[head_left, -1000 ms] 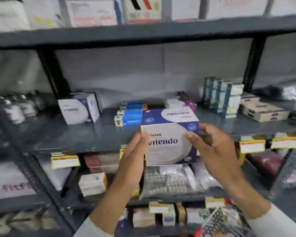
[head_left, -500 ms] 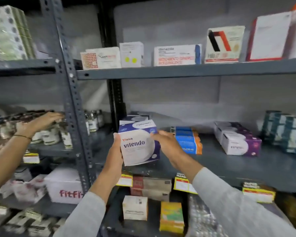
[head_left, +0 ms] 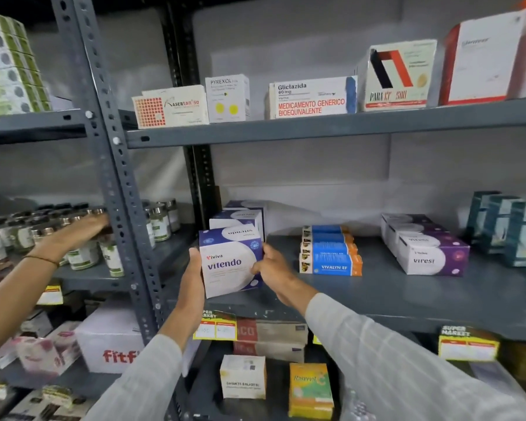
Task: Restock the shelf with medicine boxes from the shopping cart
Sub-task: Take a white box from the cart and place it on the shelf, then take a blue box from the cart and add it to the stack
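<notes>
At the far left, another person's hand (head_left: 82, 230) rests on the jars (head_left: 22, 235) of the neighbouring rack. In the middle, the left hand (head_left: 193, 281) presses flat against the left side of the Vitendo box (head_left: 231, 262), its fingers together. The box stands upright at the front edge of the grey shelf (head_left: 407, 293), just before two similar boxes (head_left: 240, 218). The right hand (head_left: 274, 273) holds its right side, thumb on the front face, the other fingers hidden behind. Further right lie the blue Vivalyn boxes (head_left: 330, 253).

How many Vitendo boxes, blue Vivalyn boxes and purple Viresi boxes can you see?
Vitendo boxes: 3, counting the held one
Vivalyn boxes: 4
Viresi boxes: 3
Total: 10
</notes>
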